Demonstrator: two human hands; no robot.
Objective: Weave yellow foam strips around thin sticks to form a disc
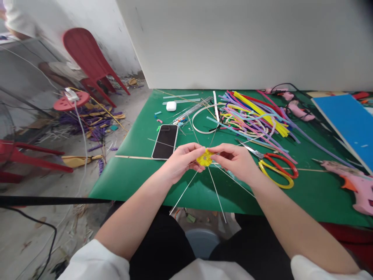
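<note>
Over the front of the green table, both hands pinch a small yellow flower-shaped piece [204,158] from opposite sides. My left hand [186,160] has thumb and fingers closed on its left edge. On the other edge, my right hand [232,158] grips with thumb and forefinger. Several thin pale rods [216,190] spread outward from around the yellow piece like spokes, some passing behind the fingers. A phone [165,142] lies just beyond my left hand. Scissors with red and yellow handles [276,169] lie beside my right forearm, blades partly apart.
On the green table [125,179] lie a heap of coloured pipe cleaners [256,116], a white earbud case [171,106] and a blue board [346,124]. A pink glue gun [349,179] rests at the right. Red chairs [87,54] and a person's sleeve [21,17] are at the left.
</note>
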